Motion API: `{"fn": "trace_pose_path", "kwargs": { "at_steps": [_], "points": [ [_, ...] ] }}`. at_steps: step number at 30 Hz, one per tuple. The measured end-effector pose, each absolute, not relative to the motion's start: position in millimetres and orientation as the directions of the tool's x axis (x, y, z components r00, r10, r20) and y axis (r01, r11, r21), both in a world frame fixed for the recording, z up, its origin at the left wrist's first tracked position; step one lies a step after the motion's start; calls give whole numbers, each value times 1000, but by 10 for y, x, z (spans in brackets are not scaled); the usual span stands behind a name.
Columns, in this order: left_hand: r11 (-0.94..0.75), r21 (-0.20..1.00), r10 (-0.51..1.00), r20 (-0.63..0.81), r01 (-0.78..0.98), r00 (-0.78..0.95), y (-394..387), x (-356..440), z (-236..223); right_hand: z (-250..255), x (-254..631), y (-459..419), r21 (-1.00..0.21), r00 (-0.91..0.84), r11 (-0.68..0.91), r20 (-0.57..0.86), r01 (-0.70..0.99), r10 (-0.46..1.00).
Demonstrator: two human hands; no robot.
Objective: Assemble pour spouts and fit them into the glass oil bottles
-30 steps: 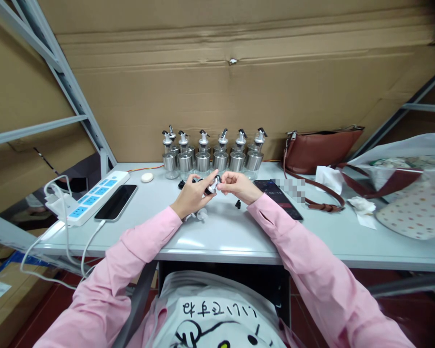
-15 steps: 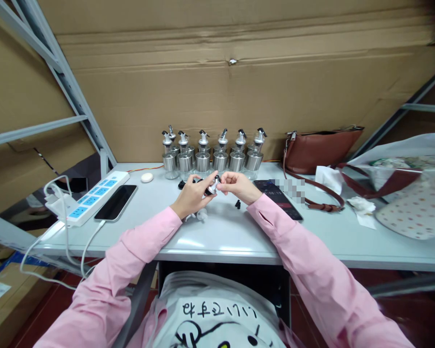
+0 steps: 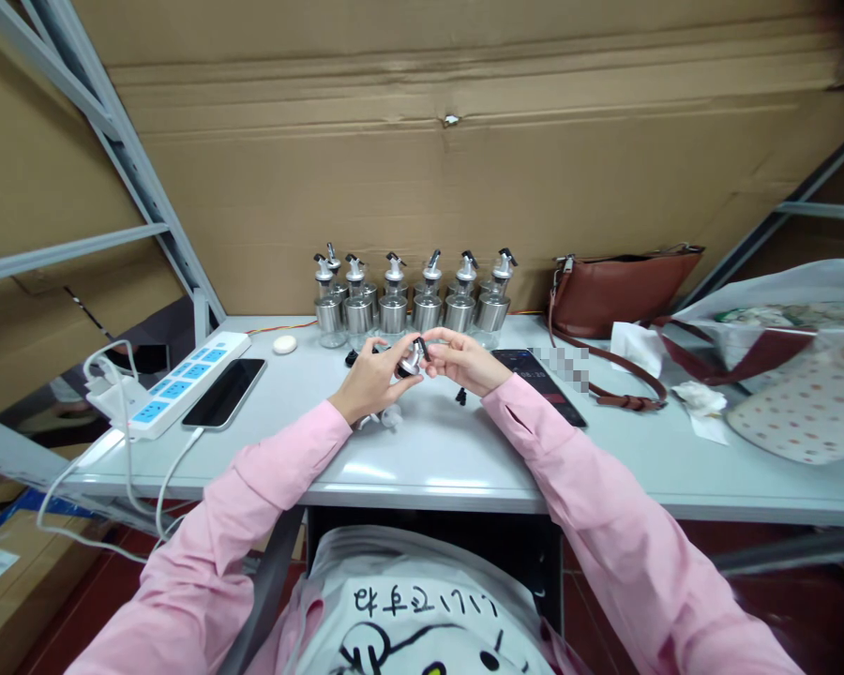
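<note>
My left hand (image 3: 366, 382) is closed around a silver bottle pourer (image 3: 411, 361) held just above the table. Its black flap cap (image 3: 423, 350) points up at the side facing my right hand (image 3: 468, 362). The thumb and fingers of that hand are pinched on the flap. Beneath my left hand lie some translucent plastic pieces (image 3: 392, 418), partly covered by it. Small black parts (image 3: 460, 397) rest under my right hand. More black pieces (image 3: 353, 357) show behind my left fingers, mostly hidden.
Several glass-and-steel bottles (image 3: 428, 309) with pourers stand in rows at the back. On the left are a power strip (image 3: 191, 380), a phone (image 3: 225, 394) and a white round object (image 3: 285, 345). A tablet-like screen (image 3: 541, 389), brown bag (image 3: 623, 292) and crumpled tissue (image 3: 703, 398) lie right.
My right fingers have shifted round the pourer, and the black flap now stands out more toward my right hand. My left hand has stayed nearly in place.
</note>
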State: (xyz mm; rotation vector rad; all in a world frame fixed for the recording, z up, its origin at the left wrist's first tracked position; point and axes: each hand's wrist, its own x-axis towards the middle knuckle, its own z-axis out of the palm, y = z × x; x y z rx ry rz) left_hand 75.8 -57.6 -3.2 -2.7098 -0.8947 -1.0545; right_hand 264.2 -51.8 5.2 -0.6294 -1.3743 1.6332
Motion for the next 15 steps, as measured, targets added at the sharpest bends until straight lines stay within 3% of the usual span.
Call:
{"fn": "trace_pose_path", "kwargs": {
  "at_steps": [6,15],
  "points": [
    [-829,113,494,607,548,623,-573,763,-39,39,2687,-514,-954,-586,-111,77,-278,807],
    [-828,51,478,586,559,655,-596,763,-13,3,2711,-474,-971,-558,9,145,-240,817]
  ]
}}
